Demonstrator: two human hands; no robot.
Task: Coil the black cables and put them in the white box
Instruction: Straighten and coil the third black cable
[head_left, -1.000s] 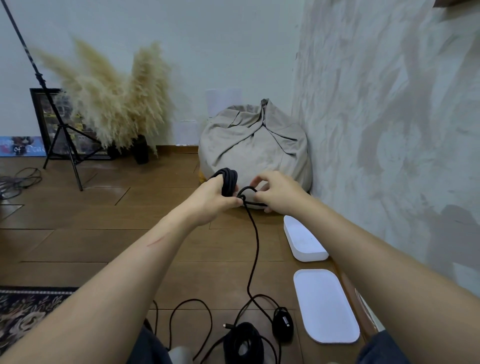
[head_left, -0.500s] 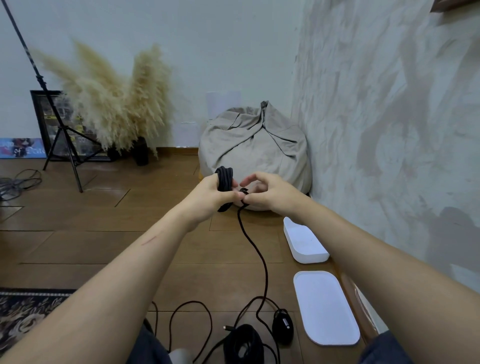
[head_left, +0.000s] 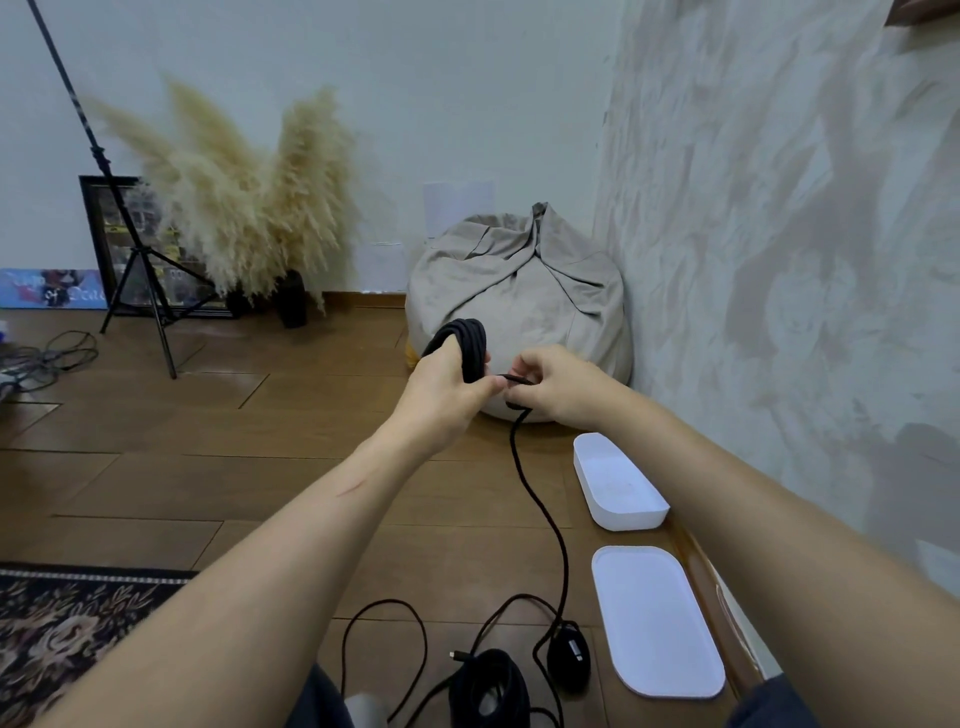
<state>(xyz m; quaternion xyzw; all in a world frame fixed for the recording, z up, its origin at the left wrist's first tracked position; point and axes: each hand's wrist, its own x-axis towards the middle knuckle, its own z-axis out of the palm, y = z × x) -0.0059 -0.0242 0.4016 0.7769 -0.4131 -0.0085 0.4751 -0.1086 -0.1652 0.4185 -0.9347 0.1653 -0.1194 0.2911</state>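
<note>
Coils of black cable (head_left: 466, 347) sit bunched in the left hand (head_left: 441, 395), whose fingers are wrapped closed around them; the right hand (head_left: 558, 387) pinches the next loop just beside it. Loose cable hangs down from the right hand to the floor (head_left: 218, 467). The white box (head_left: 618, 483) lies open, lower right, nearer the right hand. A poster's lettering is probably too blurred to read.

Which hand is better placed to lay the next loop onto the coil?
Right. The right hand pinches the loose cable beside the coil; the left hand is occupied gripping that coil.
</note>
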